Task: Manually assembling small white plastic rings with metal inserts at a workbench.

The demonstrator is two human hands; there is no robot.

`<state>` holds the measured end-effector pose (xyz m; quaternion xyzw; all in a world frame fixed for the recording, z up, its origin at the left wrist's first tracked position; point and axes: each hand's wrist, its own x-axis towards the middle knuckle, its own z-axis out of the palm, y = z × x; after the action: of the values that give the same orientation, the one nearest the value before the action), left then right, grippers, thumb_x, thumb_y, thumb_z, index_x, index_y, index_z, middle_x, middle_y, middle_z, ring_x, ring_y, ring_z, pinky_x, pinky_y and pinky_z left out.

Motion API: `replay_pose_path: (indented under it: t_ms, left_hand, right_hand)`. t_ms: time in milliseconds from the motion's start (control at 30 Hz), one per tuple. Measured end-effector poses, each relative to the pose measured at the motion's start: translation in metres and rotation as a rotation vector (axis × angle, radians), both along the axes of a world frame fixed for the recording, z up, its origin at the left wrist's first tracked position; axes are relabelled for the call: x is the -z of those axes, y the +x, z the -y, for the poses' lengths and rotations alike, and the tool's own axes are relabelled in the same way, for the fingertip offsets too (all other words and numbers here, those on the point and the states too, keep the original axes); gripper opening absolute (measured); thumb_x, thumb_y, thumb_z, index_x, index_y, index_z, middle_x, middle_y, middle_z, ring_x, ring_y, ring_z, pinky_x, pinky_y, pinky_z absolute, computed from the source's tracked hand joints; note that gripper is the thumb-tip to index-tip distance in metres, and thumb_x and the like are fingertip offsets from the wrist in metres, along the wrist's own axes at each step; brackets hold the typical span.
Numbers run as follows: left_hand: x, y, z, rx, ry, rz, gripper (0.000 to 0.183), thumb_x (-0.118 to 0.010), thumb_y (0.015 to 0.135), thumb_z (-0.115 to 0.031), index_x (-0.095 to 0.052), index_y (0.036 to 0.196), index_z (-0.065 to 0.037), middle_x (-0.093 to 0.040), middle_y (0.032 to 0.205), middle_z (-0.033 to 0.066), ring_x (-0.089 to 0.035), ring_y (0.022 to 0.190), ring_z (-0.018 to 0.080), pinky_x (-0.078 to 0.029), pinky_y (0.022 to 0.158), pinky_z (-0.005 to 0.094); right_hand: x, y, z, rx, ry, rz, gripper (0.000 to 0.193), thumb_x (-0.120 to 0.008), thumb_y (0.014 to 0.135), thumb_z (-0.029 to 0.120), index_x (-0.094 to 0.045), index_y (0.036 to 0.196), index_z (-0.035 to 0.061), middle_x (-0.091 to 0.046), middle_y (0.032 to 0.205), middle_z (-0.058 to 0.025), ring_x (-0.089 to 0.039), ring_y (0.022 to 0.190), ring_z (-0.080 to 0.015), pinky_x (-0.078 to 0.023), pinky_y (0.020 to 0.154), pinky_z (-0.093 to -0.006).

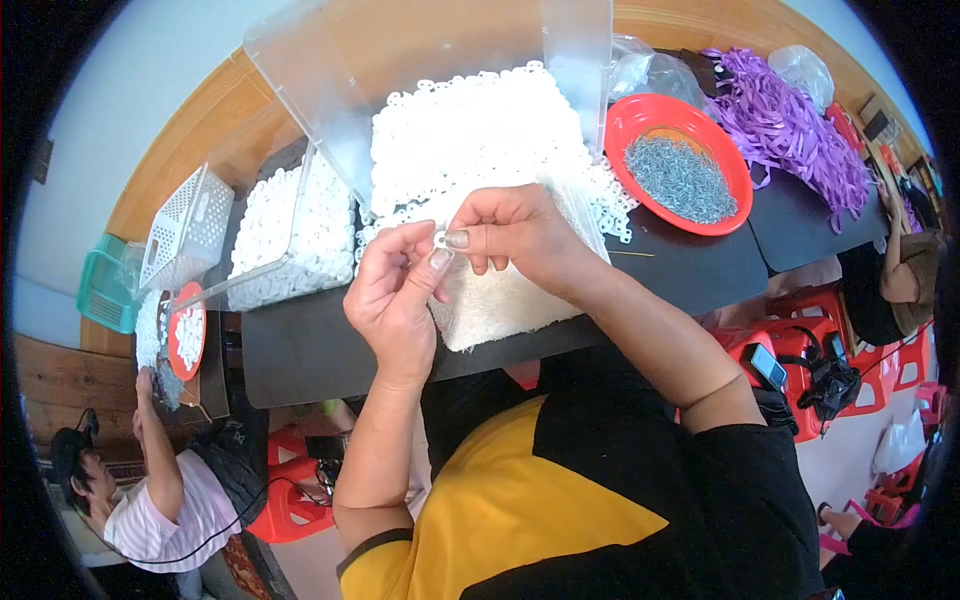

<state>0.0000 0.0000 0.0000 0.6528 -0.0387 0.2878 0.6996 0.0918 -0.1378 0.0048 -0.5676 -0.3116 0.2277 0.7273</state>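
Between my two hands is a small white plastic clip (440,240) with a hole in it. The thumb and fingers of my left hand (398,300) pinch it from the left. From the right, the thumb and forefinger of my right hand (525,238) press on the same clip; whether a nail is also between these fingers is too small to tell. Beneath my hands a cream cloth (510,305) lies on the dark table. A big heap of similar white clips (470,135) spills from a clear plastic bin (430,40) just beyond.
A red bowl (735,190) of grey metal nails (680,180) stands right, near purple ribbons (790,130). A clear box (290,250) of white pieces, a white basket (187,225) and a green basket (107,285) stand left. A person (165,495) works at the left; another (895,280) sits right.
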Motion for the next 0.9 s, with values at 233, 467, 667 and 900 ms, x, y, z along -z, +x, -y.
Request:
replay_pose_path:
  t_ms: [233,467,667,900]
  left_hand:
    - [0.000,0.000,0.002,0.018,0.000,0.011,0.028,-0.066,0.082,0.008,-0.061,0.109,0.006,-0.056,0.087,0.0031,-0.053,0.070,0.0072,-0.046,0.056,0.0197]
    - [0.002,-0.001,-0.013,0.148,0.052,-0.035,0.029,-0.070,0.079,0.006,-0.063,0.107,0.005,-0.060,0.088,0.0037,-0.054,0.068,0.0067,-0.046,0.056,0.0194]
    - [-0.002,-0.004,-0.009,0.136,0.021,-0.037,0.024,-0.070,0.079,0.006,-0.063,0.102,0.005,-0.060,0.085,0.0034,-0.054,0.066,0.0066,-0.044,0.055,0.0194]
    - [0.002,-0.006,-0.007,0.147,0.022,0.019,0.022,-0.073,0.078,0.004,-0.063,0.098,0.004,-0.061,0.084,0.0034,-0.053,0.065,0.0057,-0.041,0.053,0.0183]
  right_hand:
    - [-0.007,0.003,0.005,-0.056,-0.072,-0.015,0.015,-0.063,0.088,0.017,-0.065,0.085,0.0020,-0.060,0.066,-0.0003,-0.055,0.060,-0.0062,-0.038,0.054,-0.0199]
    - [-0.012,0.005,0.009,-0.169,-0.106,-0.080,0.018,-0.063,0.088,0.019,-0.065,0.083,0.0018,-0.060,0.064,-0.0015,-0.056,0.059,-0.0071,-0.038,0.053,-0.0196]
    - [-0.008,0.005,0.008,-0.248,-0.069,-0.186,0.018,-0.063,0.089,0.019,-0.065,0.082,0.0022,-0.060,0.063,-0.0016,-0.057,0.057,-0.0080,-0.038,0.052,-0.0192]
    - [-0.005,0.004,0.008,-0.303,-0.006,-0.222,0.017,-0.065,0.088,0.016,-0.063,0.080,0.0007,-0.058,0.061,-0.0026,-0.057,0.053,-0.0096,-0.037,0.048,-0.0196]
